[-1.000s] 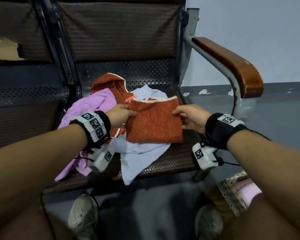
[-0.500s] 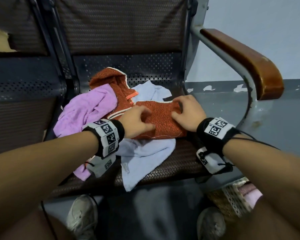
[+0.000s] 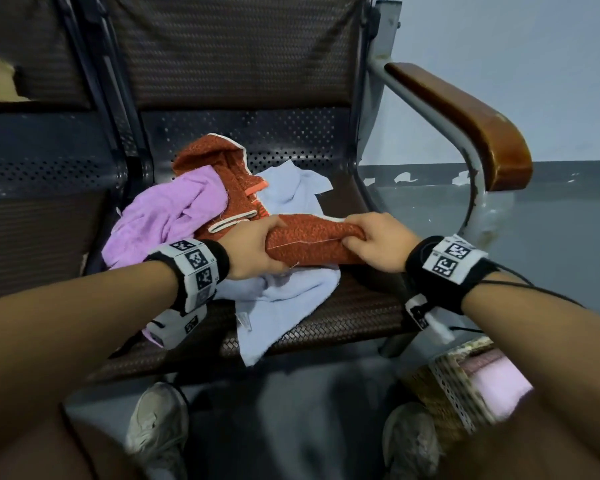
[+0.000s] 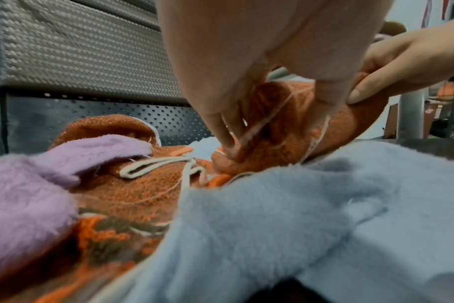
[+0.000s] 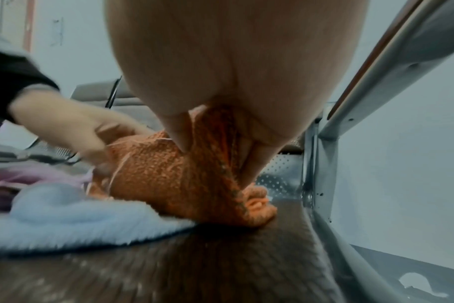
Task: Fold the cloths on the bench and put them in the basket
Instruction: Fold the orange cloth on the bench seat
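The dark woven-metal bench seat (image 3: pixel 354 313) carries a pale blue fleece cloth (image 3: pixel 284 306) under the fingers and a crumpled lilac cloth (image 3: pixel 160 220) left of them.

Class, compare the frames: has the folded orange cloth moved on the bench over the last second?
Yes. The folded orange cloth, held by both hands, has been folded smaller and now sits lower on the light blue cloth, nearer the seat's front edge.

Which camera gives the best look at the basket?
The head view: the basket sits at lower right beside the bench, blurred, with something pink inside. Neither wrist view shows it; both show only hands and cloths.
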The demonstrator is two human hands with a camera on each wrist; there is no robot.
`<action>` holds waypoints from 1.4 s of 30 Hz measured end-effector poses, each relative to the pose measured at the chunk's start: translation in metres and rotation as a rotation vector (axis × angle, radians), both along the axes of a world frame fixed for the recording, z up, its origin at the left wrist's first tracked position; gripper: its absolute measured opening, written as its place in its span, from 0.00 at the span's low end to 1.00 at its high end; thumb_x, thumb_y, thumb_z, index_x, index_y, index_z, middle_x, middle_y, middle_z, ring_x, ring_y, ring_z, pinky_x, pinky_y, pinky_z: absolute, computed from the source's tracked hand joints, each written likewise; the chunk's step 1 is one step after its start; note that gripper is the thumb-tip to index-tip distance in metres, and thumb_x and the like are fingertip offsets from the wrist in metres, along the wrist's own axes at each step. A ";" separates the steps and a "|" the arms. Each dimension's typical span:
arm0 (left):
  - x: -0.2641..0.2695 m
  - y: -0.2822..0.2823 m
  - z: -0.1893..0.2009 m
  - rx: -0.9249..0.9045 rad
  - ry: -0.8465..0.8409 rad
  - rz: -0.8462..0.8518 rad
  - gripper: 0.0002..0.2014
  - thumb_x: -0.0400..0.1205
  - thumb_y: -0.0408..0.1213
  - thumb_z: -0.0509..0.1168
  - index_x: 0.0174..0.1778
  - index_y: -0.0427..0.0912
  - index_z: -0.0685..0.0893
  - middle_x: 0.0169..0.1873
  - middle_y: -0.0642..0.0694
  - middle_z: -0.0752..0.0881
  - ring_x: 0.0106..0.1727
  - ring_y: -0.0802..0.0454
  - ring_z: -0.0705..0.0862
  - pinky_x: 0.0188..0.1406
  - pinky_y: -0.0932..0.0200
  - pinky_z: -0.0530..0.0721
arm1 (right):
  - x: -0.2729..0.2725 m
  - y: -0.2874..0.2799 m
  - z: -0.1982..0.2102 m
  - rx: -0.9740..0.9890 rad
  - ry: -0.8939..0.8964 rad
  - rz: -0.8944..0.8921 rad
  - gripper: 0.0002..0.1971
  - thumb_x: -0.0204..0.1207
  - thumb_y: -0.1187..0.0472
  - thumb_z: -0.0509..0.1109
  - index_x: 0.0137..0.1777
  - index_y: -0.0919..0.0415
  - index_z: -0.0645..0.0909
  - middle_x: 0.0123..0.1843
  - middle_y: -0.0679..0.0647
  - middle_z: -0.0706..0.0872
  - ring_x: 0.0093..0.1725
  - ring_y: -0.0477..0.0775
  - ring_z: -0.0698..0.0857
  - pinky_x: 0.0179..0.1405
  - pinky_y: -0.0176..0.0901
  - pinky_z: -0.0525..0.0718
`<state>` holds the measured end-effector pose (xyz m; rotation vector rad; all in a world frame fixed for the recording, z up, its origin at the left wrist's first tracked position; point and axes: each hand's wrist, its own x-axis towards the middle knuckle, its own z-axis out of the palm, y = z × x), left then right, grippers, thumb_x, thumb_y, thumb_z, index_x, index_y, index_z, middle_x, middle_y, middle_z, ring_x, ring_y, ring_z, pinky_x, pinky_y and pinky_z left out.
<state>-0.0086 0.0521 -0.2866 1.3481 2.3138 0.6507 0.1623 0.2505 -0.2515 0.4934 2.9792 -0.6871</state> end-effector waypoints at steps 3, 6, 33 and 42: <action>0.005 -0.007 0.000 0.057 -0.158 0.003 0.23 0.69 0.44 0.82 0.58 0.49 0.82 0.50 0.50 0.90 0.51 0.50 0.88 0.60 0.48 0.84 | 0.012 0.005 0.004 -0.241 0.030 -0.080 0.05 0.81 0.57 0.69 0.43 0.49 0.83 0.39 0.50 0.89 0.42 0.52 0.88 0.47 0.47 0.83; 0.007 -0.007 -0.002 0.171 -0.496 0.151 0.17 0.75 0.41 0.79 0.58 0.45 0.85 0.53 0.46 0.91 0.55 0.47 0.89 0.65 0.43 0.84 | 0.018 0.010 0.000 -0.477 0.017 -0.206 0.07 0.81 0.57 0.70 0.45 0.59 0.86 0.39 0.53 0.89 0.41 0.53 0.88 0.46 0.47 0.84; 0.036 0.070 0.050 0.330 -0.708 0.234 0.13 0.65 0.43 0.77 0.44 0.46 0.91 0.42 0.45 0.90 0.47 0.48 0.89 0.50 0.54 0.88 | 0.025 0.004 0.011 -0.594 0.097 -0.243 0.42 0.62 0.43 0.77 0.79 0.49 0.69 0.63 0.47 0.87 0.58 0.47 0.89 0.60 0.43 0.86; 0.068 0.094 0.059 0.339 -0.578 0.344 0.28 0.79 0.66 0.64 0.61 0.46 0.82 0.51 0.42 0.88 0.47 0.42 0.90 0.35 0.47 0.92 | 0.046 0.004 0.028 -1.071 0.256 -0.426 0.14 0.80 0.53 0.71 0.62 0.60 0.85 0.56 0.60 0.93 0.54 0.60 0.92 0.56 0.52 0.89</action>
